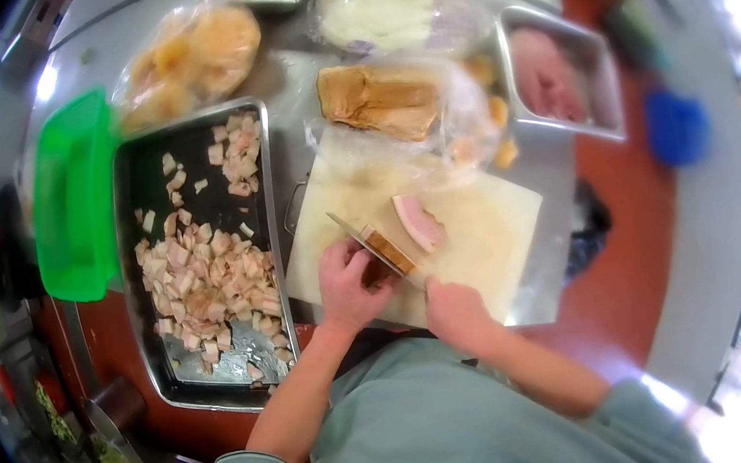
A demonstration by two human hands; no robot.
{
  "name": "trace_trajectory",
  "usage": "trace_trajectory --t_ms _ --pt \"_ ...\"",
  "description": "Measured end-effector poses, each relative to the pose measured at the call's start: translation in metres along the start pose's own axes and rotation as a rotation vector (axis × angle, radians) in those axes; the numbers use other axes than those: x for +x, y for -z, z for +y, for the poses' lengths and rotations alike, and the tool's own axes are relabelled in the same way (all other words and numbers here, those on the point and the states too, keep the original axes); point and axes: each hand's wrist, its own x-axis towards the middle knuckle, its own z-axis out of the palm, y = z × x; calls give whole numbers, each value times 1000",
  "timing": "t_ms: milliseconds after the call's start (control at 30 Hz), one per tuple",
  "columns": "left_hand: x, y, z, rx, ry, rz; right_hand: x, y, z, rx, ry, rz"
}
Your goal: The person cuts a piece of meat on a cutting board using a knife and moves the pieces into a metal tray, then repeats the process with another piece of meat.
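My right hand [459, 312] is closed around the handle of a knife [353, 231], whose blade slants up and left across the white cutting board [494, 233]. Along the blade lies a small brown-skinned piece of meat [391, 252]. My left hand [351, 283] is on the blade's left side, fingers curled at this piece; its fingertips are partly hidden. Just right of the blade rests a pale pink and white strip of fatty meat [419, 223]. Beyond it, a large brown block of meat [376, 103] sits on clear plastic at the board's far side.
Left of the board stands a dark tray [277, 216] with many diced meat cubes [211, 277]. A green plastic tub [72, 198] is beside it. Farther back are bagged yellowish food [194, 53], a bagged pale mass [396, 5] and a metal pan [595, 77] holding pink meat.
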Motion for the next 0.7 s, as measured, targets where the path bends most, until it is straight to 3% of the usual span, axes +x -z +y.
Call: trace_trajectory --t_ms 167,433,533,700 --pt "3 1 -6 8 24 -8 27 0 -14 12 15 66" --pt "-4 1 -4 13 37 26 -24 6 10 -11 -106 -40" --pt "-5 5 -3 -3 31 21 9 4 2 40 -28 25" --pt "-9 21 -2 -12 21 -41 9 12 -1 133 -141 75"
